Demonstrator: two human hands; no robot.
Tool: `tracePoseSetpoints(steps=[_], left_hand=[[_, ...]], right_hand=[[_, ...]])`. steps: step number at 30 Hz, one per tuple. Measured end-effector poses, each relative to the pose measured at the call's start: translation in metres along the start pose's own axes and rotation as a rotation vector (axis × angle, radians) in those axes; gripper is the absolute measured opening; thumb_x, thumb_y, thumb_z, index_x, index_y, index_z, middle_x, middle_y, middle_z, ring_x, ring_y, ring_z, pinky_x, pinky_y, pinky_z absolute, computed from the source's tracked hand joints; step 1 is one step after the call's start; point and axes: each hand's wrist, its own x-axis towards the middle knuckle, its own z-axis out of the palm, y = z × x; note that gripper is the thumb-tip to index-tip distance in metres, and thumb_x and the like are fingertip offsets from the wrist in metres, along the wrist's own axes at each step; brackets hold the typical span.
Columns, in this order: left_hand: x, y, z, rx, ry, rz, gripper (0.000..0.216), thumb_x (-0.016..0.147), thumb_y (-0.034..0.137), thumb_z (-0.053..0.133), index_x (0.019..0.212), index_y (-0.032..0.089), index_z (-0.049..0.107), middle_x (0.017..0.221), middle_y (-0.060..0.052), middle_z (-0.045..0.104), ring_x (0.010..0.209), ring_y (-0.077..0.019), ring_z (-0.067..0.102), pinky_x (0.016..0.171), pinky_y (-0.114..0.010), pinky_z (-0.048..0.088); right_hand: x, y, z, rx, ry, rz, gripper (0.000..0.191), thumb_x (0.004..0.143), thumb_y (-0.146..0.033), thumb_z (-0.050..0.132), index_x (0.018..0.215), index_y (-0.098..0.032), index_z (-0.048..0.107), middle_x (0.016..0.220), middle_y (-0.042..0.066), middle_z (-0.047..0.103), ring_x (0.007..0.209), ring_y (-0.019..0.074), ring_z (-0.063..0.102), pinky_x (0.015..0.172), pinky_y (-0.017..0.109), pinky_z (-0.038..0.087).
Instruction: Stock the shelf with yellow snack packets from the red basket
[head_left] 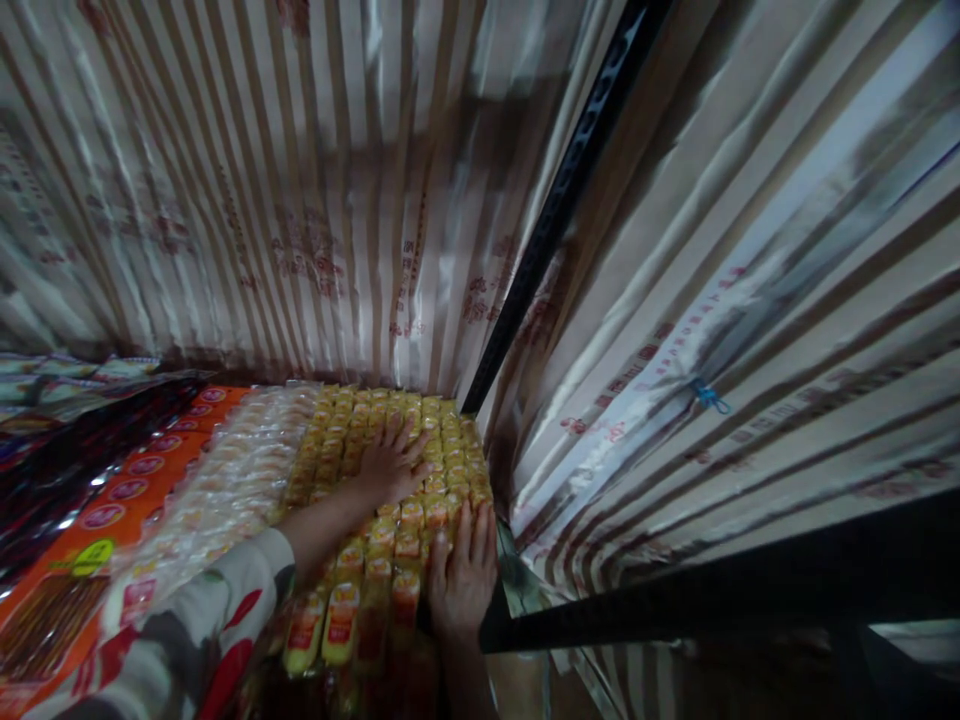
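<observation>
Rows of small yellow snack packets (345, 610) with red-and-white labels lie packed tightly together on a shelf. My left hand (393, 464) rests flat on top of them with its fingers spread, towards the back. At the right edge of the rows, my right hand (463, 580) lies against the packets, fingers stretched forward. Neither hand is closed round a packet. The sleeve on my left arm hides part of the front rows.
Left of the yellow rows are clear-wrapped pale packets (255, 450), orange snack bags (142, 480) and dark shiny packets (67, 470). A black slotted post (555, 210) and a black shelf rail (675, 590) border the right side. Striped plastic sheeting (337, 200) hangs behind.
</observation>
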Motion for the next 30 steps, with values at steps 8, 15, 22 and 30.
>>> tracePoseSetpoints(steps=[8,15,22,30], left_hand=[[0.003,-0.001,-0.005,0.031,0.112,0.028,0.051,0.088,0.053,0.03,0.135,0.033,0.035,0.146,-0.001,0.029,0.136,-0.0289,0.017,0.107,-0.051,0.015],[0.009,-0.003,0.01,0.035,0.077,-0.006,0.056,0.087,0.056,0.029,0.138,0.031,0.031,0.146,-0.004,0.029,0.136,-0.0299,0.016,0.107,-0.053,0.013],[0.009,-0.007,0.008,0.048,0.138,0.035,0.054,0.089,0.055,0.027,0.137,0.033,0.031,0.147,-0.002,0.027,0.136,-0.029,0.015,0.107,-0.052,0.013],[0.02,-0.001,0.007,0.021,0.112,0.013,0.054,0.089,0.054,0.026,0.137,0.03,0.033,0.143,-0.004,0.035,0.134,-0.0284,0.022,0.106,-0.053,0.015]], right_hand=[[0.004,0.011,-0.017,0.129,-0.027,0.143,0.055,0.092,-0.043,0.025,0.137,-0.012,0.031,0.142,0.015,0.032,0.131,0.0254,0.028,0.102,0.046,0.031],[0.001,-0.001,-0.006,0.011,0.005,0.114,0.053,0.091,-0.044,0.03,0.133,-0.013,0.04,0.14,0.017,0.035,0.13,0.0295,0.031,0.098,0.048,0.034],[0.002,0.003,-0.017,-0.009,0.019,0.098,0.063,0.09,-0.052,0.025,0.134,-0.008,0.037,0.139,0.019,0.035,0.13,0.0307,0.03,0.1,0.048,0.033],[-0.005,0.004,-0.013,-0.015,-0.013,0.075,0.06,0.09,-0.049,0.029,0.135,-0.01,0.036,0.139,0.019,0.035,0.129,0.0299,0.033,0.096,0.046,0.038]])
